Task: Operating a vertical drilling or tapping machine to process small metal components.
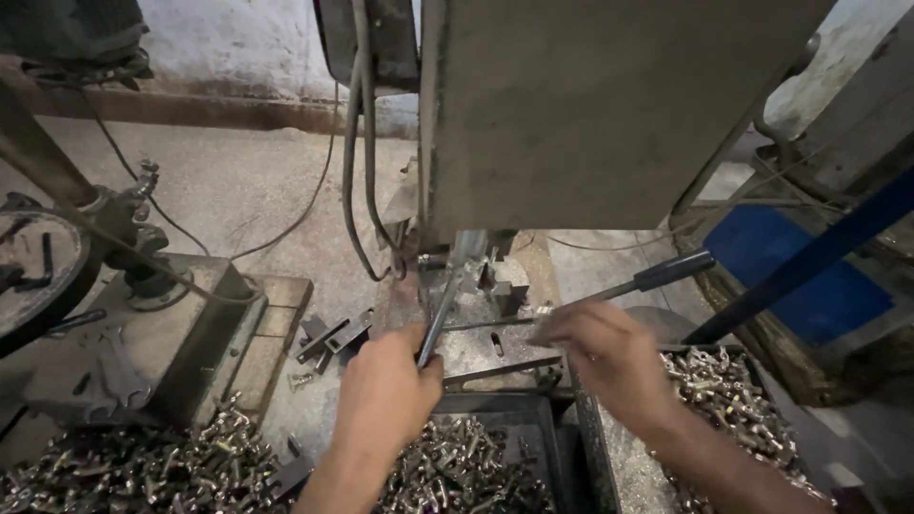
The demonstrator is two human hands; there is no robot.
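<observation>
Your left hand (pixel 386 385) was clamped on the steel lever (pixel 440 314); your right hand (pixel 609 352) pinched a small metal part (pixel 543 312) at the machine table's (pixel 481 347) edge, hemmed between crates of parts (pixel 476 457).

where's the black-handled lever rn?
Head view, right of centre: the black-handled lever juts up-right from the machine table, just above the right hand.

The machine's grey metal table (pixel 495 354) carries a small clamp block (pixel 507 286) and thin rods (one slanting forward). Below it, 2 dark trays (pixel 533 411) hold shiny metal parts (pixel 457 466)
</observation>
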